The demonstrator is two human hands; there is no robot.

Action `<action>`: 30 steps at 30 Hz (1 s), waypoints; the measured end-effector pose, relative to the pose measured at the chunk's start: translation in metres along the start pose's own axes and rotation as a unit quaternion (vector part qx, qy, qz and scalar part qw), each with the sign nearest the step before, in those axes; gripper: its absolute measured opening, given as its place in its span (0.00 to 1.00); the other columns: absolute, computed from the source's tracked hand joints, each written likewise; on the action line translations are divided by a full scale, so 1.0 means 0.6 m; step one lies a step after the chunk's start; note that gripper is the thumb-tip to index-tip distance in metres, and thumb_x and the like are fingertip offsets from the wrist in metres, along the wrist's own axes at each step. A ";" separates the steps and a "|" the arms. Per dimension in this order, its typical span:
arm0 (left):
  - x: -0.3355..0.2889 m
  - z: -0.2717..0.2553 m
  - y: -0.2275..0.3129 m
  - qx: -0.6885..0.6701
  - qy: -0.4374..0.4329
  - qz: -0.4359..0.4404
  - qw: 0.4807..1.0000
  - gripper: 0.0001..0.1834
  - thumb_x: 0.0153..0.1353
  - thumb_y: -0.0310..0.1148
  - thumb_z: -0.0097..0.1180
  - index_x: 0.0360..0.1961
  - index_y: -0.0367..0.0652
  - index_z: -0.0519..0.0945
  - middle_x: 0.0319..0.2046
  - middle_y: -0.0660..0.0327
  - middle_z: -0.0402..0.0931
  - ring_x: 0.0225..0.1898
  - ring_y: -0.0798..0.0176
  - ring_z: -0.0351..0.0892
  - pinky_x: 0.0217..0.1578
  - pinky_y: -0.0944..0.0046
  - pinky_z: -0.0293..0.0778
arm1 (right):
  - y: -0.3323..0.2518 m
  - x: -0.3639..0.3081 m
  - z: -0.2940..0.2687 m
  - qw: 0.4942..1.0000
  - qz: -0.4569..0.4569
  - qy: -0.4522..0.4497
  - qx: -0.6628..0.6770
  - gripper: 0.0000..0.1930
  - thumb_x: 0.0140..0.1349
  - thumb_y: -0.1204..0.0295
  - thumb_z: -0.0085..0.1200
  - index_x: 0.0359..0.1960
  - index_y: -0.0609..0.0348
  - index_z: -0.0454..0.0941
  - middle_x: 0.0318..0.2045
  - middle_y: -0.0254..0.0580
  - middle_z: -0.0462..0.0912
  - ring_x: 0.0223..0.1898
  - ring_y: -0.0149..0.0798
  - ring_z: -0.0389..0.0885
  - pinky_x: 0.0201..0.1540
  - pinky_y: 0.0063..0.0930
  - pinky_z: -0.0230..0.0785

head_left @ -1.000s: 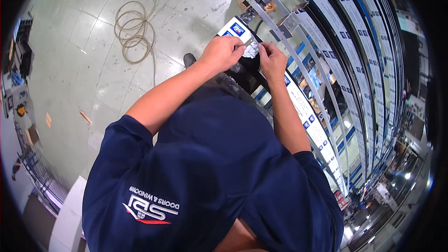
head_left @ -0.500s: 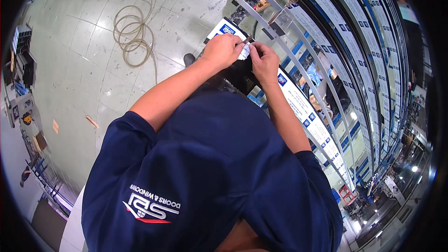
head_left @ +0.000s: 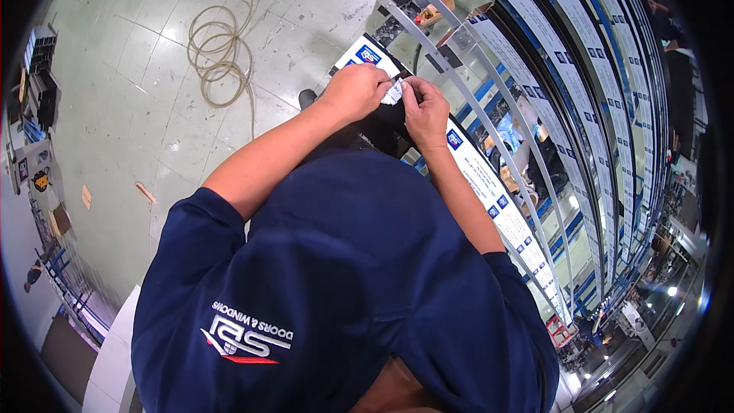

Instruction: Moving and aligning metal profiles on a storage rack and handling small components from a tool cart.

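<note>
A small crumpled piece of white printed film (head_left: 391, 95) is between my two hands. My left hand (head_left: 355, 92) pinches it at one side, with the thumb and fingers pressed together. From the other side, my right hand (head_left: 427, 113) closes its thumb and fingertips on it. Both hands are over a long dark profile (head_left: 382, 125), whose top bears white film with blue printed squares (head_left: 477, 170). The film covering shows beyond my left hand and again to the right of my right hand. My hands hide the stretch between, and something dark at my left fingertips cannot be made out.
A pale metal rack frame (head_left: 489, 103) stands just right of the profile. Behind it, several long film-covered profiles (head_left: 562, 57) lie on racks. An open cardboard box (head_left: 434, 11) sits at the far end. A coiled clear hose (head_left: 218, 53) lies on the floor at left.
Both hands have shifted slightly left and toward me, still closed on the film piece. The view has also moved a little.
</note>
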State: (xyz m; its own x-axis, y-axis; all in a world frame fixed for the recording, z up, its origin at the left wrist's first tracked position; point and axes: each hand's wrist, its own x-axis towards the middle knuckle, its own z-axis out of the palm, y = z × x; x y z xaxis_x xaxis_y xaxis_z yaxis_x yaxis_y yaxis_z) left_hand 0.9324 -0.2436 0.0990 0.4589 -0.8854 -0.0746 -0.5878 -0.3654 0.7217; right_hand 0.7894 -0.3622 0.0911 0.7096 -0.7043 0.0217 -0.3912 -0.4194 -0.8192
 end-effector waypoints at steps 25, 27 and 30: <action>-0.033 -0.009 -0.013 -0.043 0.022 -0.023 0.999 0.09 0.62 0.34 0.61 0.36 0.40 0.87 0.33 0.49 0.83 0.37 0.43 0.82 0.41 0.48 0.77 | -0.044 -0.001 -0.007 0.989 0.004 -0.088 -0.119 0.15 0.54 0.65 0.69 0.34 0.62 0.79 0.31 0.50 0.85 0.35 0.52 0.84 0.41 0.42 0.74; -0.034 0.008 -0.013 -0.052 0.036 -0.006 0.998 0.09 0.62 0.34 0.61 0.36 0.40 0.87 0.33 0.48 0.84 0.38 0.43 0.83 0.42 0.48 0.78 | -0.023 -0.010 -0.013 0.991 0.049 -0.063 -0.109 0.15 0.55 0.65 0.69 0.35 0.62 0.79 0.31 0.51 0.85 0.34 0.53 0.85 0.41 0.43 0.75; -0.021 -0.017 -0.025 -0.033 0.044 0.003 0.998 0.10 0.62 0.34 0.61 0.38 0.40 0.88 0.34 0.48 0.84 0.39 0.43 0.84 0.43 0.48 0.78 | -0.028 0.004 0.019 0.991 0.117 -0.058 -0.029 0.19 0.57 0.63 0.68 0.45 0.63 0.80 0.30 0.51 0.86 0.32 0.53 0.85 0.40 0.44 0.76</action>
State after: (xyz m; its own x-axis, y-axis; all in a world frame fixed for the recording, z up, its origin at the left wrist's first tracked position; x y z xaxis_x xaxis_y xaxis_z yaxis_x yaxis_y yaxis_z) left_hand 0.9418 -0.2239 0.0961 0.5144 -0.8575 -0.0120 -0.5464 -0.3385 0.7661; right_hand 0.8042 -0.3501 0.0987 0.6570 -0.7170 -0.2328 -0.5832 -0.2877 -0.7597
